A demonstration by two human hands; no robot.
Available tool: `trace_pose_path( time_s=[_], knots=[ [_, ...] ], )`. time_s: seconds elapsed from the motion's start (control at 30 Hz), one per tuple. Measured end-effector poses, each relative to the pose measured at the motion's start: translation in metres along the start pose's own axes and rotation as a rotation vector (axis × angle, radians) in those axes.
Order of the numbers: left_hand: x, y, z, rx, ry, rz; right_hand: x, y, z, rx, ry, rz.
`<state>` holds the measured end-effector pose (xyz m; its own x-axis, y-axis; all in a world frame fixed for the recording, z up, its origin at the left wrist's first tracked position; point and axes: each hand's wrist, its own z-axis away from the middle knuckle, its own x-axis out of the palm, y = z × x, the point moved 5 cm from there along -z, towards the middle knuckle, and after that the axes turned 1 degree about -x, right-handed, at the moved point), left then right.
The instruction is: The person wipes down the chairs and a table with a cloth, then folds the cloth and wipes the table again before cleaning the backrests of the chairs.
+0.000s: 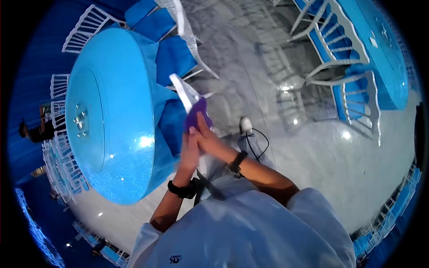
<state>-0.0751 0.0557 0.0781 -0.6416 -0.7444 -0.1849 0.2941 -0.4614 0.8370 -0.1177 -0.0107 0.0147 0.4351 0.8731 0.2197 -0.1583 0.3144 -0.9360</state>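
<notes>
A purple cloth is bunched between my two hands, over the near end of a white chair back. My right hand presses on the cloth from the right, with its fingers pointing up. On the left, my left hand is close against the right hand, below the cloth; its fingers are smeared by motion. The chair back stands beside the round blue table, and a blue seat shows just left of it.
More white chairs with blue seats line the table's far side. At the upper right, other white chairs stand by another blue table. A person in dark clothes is at the far left. Grey shiny floor lies between.
</notes>
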Motion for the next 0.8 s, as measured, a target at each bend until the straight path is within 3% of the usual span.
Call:
trace_pose_path(
  time_s=[0.07,0.13,0.2,0.33,0.37,0.4,0.47,0.53,0.6,0.73,0.8],
  knots=[
    [0.001,-0.01,-0.011,0.031,0.034,-0.01,-0.013,-0.011,-0.019,0.016,-0.022,-0.134],
    [-0.015,-0.021,-0.013,0.072,0.087,-0.022,-0.02,-0.003,-0.03,0.041,-0.033,-0.059],
    [-0.024,-0.031,0.0,-0.018,-0.058,-0.517,-0.018,0.002,-0.022,-0.01,-0.027,-0.038],
    [-0.024,-0.045,0.029,-0.23,-0.161,-0.485,-0.023,-0.006,0.017,0.144,-0.175,0.112],
    [-0.019,-0.042,0.03,-0.099,-0.149,-0.402,-0.023,-0.009,0.019,0.147,-0.202,0.142],
    [-0.019,-0.05,0.024,-0.109,-0.158,-0.39,-0.008,0.031,0.009,-0.044,-0.249,0.359],
    [-0.023,-0.061,0.006,-0.003,-0.161,-0.494,-0.022,0.0,0.0,0.144,-0.237,0.214],
    [-0.004,-0.033,-0.016,0.082,-0.185,-0.43,-0.022,0.004,-0.019,0.027,-0.18,0.232],
    [0.006,-0.038,-0.04,0.252,-0.18,-0.087,-0.028,-0.012,-0.031,0.047,-0.138,0.258],
    [0.014,-0.032,-0.042,0.294,-0.121,0.005,-0.021,-0.011,-0.035,0.128,-0.123,0.269],
    [0.012,-0.039,-0.036,0.167,-0.124,-0.023,-0.022,-0.009,-0.03,0.141,-0.104,0.254]
  ],
)
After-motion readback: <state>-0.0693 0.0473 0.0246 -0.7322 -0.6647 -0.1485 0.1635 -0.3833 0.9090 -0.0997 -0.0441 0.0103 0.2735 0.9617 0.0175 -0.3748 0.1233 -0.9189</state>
